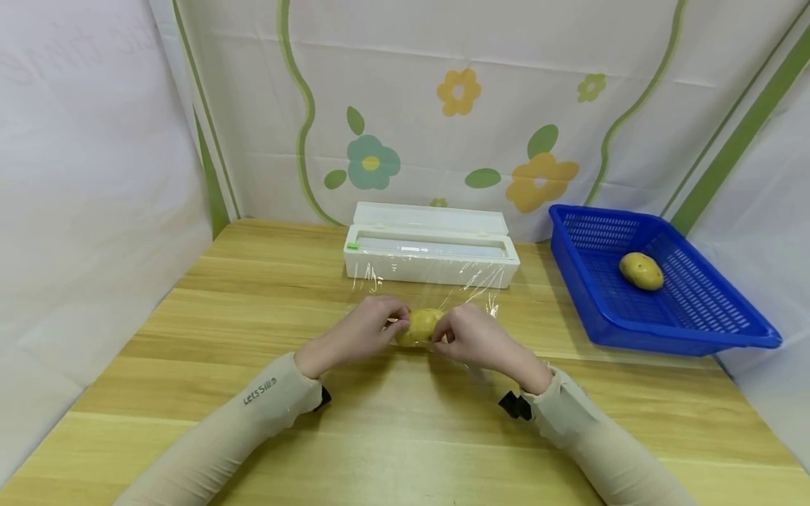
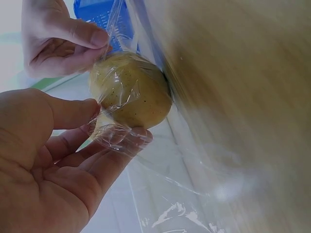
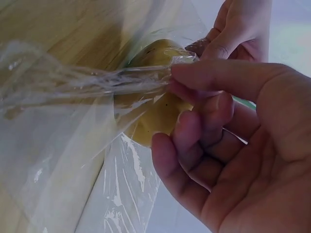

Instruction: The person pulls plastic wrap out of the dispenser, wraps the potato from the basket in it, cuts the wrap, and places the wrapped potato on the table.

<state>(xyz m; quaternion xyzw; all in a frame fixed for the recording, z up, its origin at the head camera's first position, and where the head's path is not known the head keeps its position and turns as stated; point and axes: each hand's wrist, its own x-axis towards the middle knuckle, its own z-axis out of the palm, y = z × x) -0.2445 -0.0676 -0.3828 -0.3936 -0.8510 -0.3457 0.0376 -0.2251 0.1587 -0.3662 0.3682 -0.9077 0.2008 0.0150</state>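
A yellow potato [image 1: 420,326] lies on the table between my hands, with clear plastic wrap [image 2: 127,94] drawn over it. On its left, my left hand [image 1: 373,325] pinches the wrap with thumb and fingertips, right at the potato's side. My right hand [image 1: 476,336] pinches gathered wrap between thumb and index finger on the other side; the bunched film [image 3: 131,80] trails away from that pinch in the right wrist view. From the potato, the sheet of wrap stretches back to a white dispenser box [image 1: 430,269] with its lid up and a roll [image 1: 430,247] inside.
A blue plastic basket [image 1: 671,334] stands at the right of the wooden table [image 1: 405,436], holding another potato [image 1: 642,271]. A small green piece [image 1: 353,246] sits at the dispenser's left end. Behind the table hangs a flowered cloth [image 1: 405,91].
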